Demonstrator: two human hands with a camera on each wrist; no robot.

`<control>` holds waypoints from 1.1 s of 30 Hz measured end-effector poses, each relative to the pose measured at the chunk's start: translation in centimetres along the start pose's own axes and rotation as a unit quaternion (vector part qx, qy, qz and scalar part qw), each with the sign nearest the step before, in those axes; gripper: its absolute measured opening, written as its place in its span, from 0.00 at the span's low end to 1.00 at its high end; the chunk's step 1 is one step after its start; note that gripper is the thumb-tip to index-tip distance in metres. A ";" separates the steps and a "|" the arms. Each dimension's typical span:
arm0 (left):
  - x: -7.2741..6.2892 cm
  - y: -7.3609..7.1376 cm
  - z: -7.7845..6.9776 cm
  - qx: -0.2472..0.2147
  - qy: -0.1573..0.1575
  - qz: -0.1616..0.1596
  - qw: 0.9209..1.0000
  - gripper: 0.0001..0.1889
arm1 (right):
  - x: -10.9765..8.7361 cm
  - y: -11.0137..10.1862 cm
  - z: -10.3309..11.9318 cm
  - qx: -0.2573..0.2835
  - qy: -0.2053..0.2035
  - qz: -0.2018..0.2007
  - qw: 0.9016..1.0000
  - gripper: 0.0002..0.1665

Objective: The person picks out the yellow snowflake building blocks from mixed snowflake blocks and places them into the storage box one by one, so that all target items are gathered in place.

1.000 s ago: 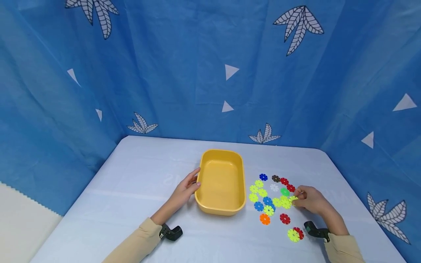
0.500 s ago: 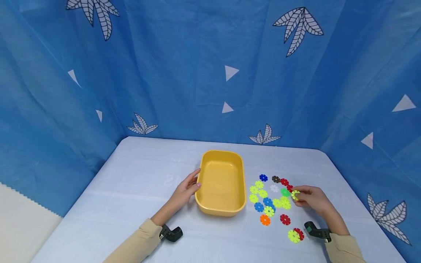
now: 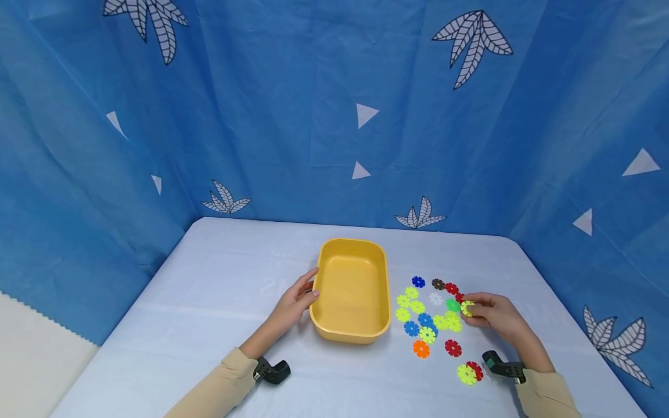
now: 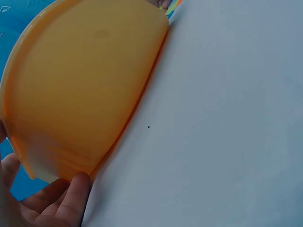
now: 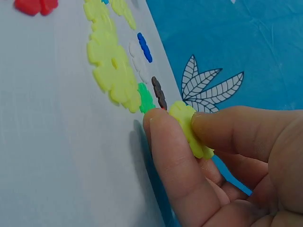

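My right hand (image 3: 493, 316) pinches a yellow-green notched plastic disc (image 5: 187, 127) between thumb and fingers, tilted up on its edge. Right below it lie more yellow-green discs (image 5: 111, 61) in an overlapping cluster, with a bright green disc (image 5: 146, 98) beside them. At the near left side of a yellow plastic bin (image 3: 349, 337), my left hand (image 3: 291, 305) touches the outer wall, its thumb and fingertips spread along it. In the left wrist view, fingertips (image 4: 78, 189) rest against the bin's lower side. The inside of the bin is bare.
Loose discs lie right of the bin: dark blue (image 3: 418, 282), brown (image 3: 438, 284), white (image 3: 436, 298), orange (image 3: 421, 349), red (image 3: 453, 348). A yellow-green disc (image 3: 466, 374) overlaps a red one near the right wrist. Blue curtain (image 3: 334, 116) surrounds the white table (image 3: 235, 255).
The right hand has lifted a yellow-green disc from the cluster's right end and tilted it up between its fingers. The left hand and bin have stayed in place.
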State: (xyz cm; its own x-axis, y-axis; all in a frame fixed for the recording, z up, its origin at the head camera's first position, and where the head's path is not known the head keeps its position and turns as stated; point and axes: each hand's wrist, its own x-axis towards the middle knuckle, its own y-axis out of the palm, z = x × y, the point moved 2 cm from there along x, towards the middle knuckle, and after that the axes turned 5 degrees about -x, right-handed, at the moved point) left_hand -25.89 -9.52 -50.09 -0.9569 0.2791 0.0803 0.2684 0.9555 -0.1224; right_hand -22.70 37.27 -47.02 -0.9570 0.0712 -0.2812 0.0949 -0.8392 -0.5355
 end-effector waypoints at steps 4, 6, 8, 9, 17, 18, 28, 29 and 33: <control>0.0 0.0 -0.1 0.001 0.001 -0.004 1.000 0.31 | 0.1 0.3 0.2 0.003 -0.003 -0.002 1.000 0.31; -0.1 0.0 -0.2 0.002 0.001 -0.006 1.000 0.31 | 0.1 0.4 0.4 0.009 -0.011 0.002 1.000 0.31; -0.1 0.1 -0.3 0.004 0.000 -0.008 1.000 0.31 | 0.1 0.6 0.7 0.018 -0.019 0.009 1.000 0.31; -0.1 0.1 -0.4 0.003 -0.001 -0.008 1.000 0.31 | 0.0 0.7 0.8 0.023 -0.021 0.012 0.999 0.31; -0.1 0.1 -0.3 0.004 -0.006 0.003 1.000 0.31 | -0.1 2.1 2.2 0.041 -0.023 0.027 0.999 0.31; 0.0 0.2 -0.2 0.003 -0.006 0.003 1.000 0.31 | -0.2 2.3 2.5 0.046 -0.026 0.031 0.998 0.31; -0.1 0.1 0.0 -0.001 -0.006 0.001 1.000 0.31 | 0.1 4.2 5.6 0.108 -0.066 0.094 0.987 0.32; -0.1 0.1 0.0 -0.001 -0.006 0.002 1.000 0.32 | 0.2 4.4 5.9 0.108 -0.069 0.097 0.987 0.32; -0.1 0.0 -0.1 -0.001 -0.002 0.005 1.000 0.32 | 0.2 5.3 7.3 0.110 -0.077 0.109 0.985 0.32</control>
State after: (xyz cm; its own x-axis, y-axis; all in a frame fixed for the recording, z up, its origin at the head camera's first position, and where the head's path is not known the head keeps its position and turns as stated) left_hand -25.80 -9.51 -50.01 -0.9547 0.2879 0.0753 0.2779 0.9530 -0.1203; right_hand -24.41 28.90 -44.17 -0.9524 -0.1908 -0.2376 0.2562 -0.9235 -0.2856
